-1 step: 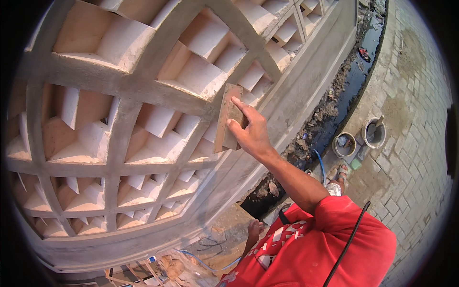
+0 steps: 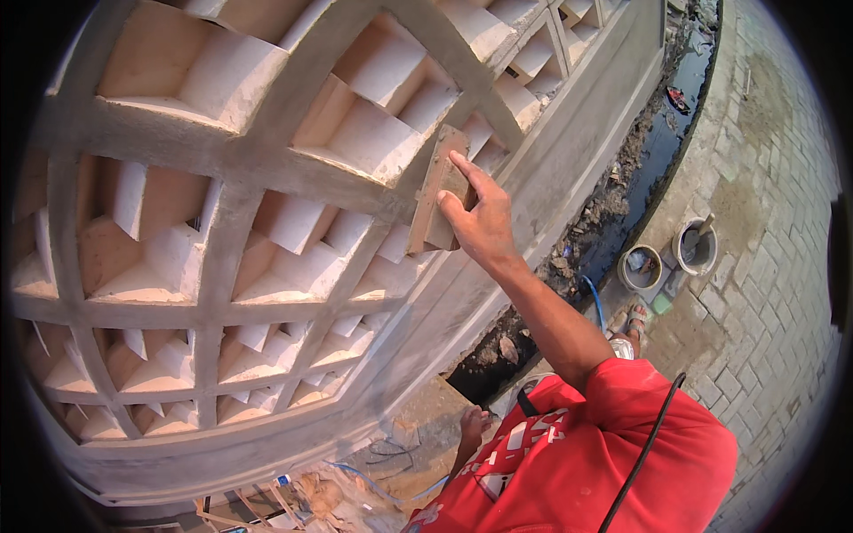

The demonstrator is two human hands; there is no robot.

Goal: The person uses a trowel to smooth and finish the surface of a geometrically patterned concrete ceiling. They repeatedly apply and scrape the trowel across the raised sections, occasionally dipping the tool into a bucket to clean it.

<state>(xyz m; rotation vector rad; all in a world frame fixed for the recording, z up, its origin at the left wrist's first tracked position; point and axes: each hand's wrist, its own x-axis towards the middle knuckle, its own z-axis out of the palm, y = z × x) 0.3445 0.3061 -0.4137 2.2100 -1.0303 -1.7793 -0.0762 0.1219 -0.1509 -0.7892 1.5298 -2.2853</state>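
Observation:
My right hand [image 2: 484, 218] reaches out to the lattice wall, closed on a wooden float [image 2: 437, 182], a narrow flat board spotted with mortar. Thumb and index finger show on the near side; the other fingers and the handle are mostly hidden. The float lies slanted over a grey mortar joint of the lattice [image 2: 391, 200], beside a recessed opening [image 2: 378, 147]. Whether its face touches the wall I cannot tell. Low by my body hangs my left hand [image 2: 474, 421], fingers loosely apart and nothing seen in it.
A ditch with dark water [image 2: 653, 160] runs along the wall's foot. Two buckets [image 2: 640, 269] stand beyond it on block paving [image 2: 755, 311], near my sandalled foot [image 2: 636, 320]. A blue hose [image 2: 595, 302] lies close by. Wood scraps [image 2: 284, 506] lie at bottom left.
My right hand has shifted the float upward and slightly right along the lattice. My left hand stays low by my body.

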